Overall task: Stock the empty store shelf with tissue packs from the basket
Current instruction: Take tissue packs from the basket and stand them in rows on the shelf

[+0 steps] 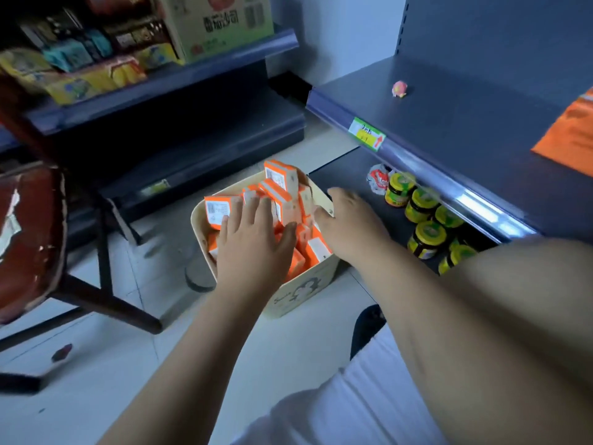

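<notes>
Tissue packs (279,194), orange and white, are sitting jumbled in the cream basket (308,284) at frame centre. Some are standing on end, some are leaning, and the top ones are poking above the rim. The basket is resting on the pale tiled floor (112,364).

Left hand (253,242) is lying flat on top of the pile, fingers spread and straight, released, palm down on the packs.

Right hand (349,220) is reaching in at the basket's right rim, thumb pointing toward the packs. Its fingers are motion-blurred, so I can't tell if they're grasping the rim, a pack or nothing.

The dark shelf (465,123) is filling the upper right, above and right of the basket. It's carrying a small pink object (399,89) and an orange package (571,130) cut off by the right edge. A green-and-yellow price tag (367,133) is sitting in its front rail.

The lower shelf (346,178) beneath is holding a row of jars (420,203) with yellow-green lids, just right of the basket. A crumpled red-and-white wrapper (378,183) is lying beside the farthest jar.

In the upper left, another shelf unit (192,75) is holding snack packs (96,75) and a cardboard box (218,24). A worn red-brown chair (29,236) is standing at the left edge. A dark shoe (365,326) is showing in the lower middle of the frame, below the basket.
</notes>
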The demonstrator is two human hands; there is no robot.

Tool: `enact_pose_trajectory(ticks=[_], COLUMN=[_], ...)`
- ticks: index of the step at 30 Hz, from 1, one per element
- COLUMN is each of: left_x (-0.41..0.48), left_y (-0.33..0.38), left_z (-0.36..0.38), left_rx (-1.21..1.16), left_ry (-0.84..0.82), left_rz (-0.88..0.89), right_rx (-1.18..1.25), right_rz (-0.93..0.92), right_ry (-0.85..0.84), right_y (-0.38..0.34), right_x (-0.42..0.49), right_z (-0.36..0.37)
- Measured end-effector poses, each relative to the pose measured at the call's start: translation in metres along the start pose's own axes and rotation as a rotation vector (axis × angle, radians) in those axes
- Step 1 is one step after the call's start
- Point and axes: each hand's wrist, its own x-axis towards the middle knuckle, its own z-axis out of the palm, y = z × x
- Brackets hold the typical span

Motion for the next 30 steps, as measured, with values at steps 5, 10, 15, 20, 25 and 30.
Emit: enact_pose_trajectory(ticks=[5, 10, 15, 20, 25, 30], left_x=[0.036, 0.086, 0.125, 0.141, 0.155, 0.156], left_y=[-0.037, -0.056, -0.042, -0.022, -0.016, -0.021], left_z=[0.032, 0.061, 0.103, 0.129, 0.142, 0.145], left_rx=[-0.055, -0.109, -0.171, -0.240, -0.121, -0.215], left_ry=[-0.074, -0.081, -0.099, -0.198, -0.212, -0.184], left_rz=[-0.142, -0.186, -0.207, -0.404, -0.500, -0.559], right_rx=[0.009, 0.098, 0.209, 0.286, 0.397, 0.524], right_rz=[0.045, 0.064, 0.149, 0.208, 0.241, 0.271], right_ry=[-0.115, -0.133, -0.054, -0.090, 0.044, 0.102], right_y=[0.004, -0.004, -0.009, -0.003, -0.001, 0.009], right_x=[0.052, 0.117, 0.172, 0.201, 0.205, 0.205], right_z=[0.037, 0.074, 0.097, 0.122, 0.144, 0.139])
